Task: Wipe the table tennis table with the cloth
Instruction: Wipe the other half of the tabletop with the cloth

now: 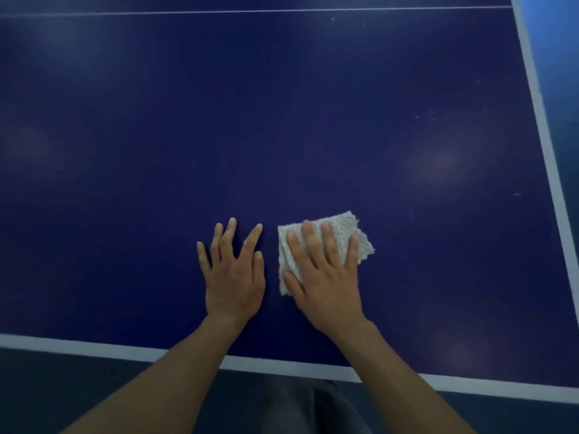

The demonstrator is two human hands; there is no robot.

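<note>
Head view: cloth (343,221) beneath flat fingers (310,242) of right hand (326,277).

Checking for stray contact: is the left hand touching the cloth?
Apart. The head view shows bare blue table between the left hand and the cloth.

table tennis table (282,120): 1 | cloth (343,223): 1 | hands: 2 — left hand (233,277), right hand (326,277)

I see the cloth (343,225) on the table tennis table (282,120), just right of centre in the lower half of the frame, under my right hand (326,277). My left hand (233,280) lies on the table just left of the cloth, not touching it; the table's near edge runs below both
</note>
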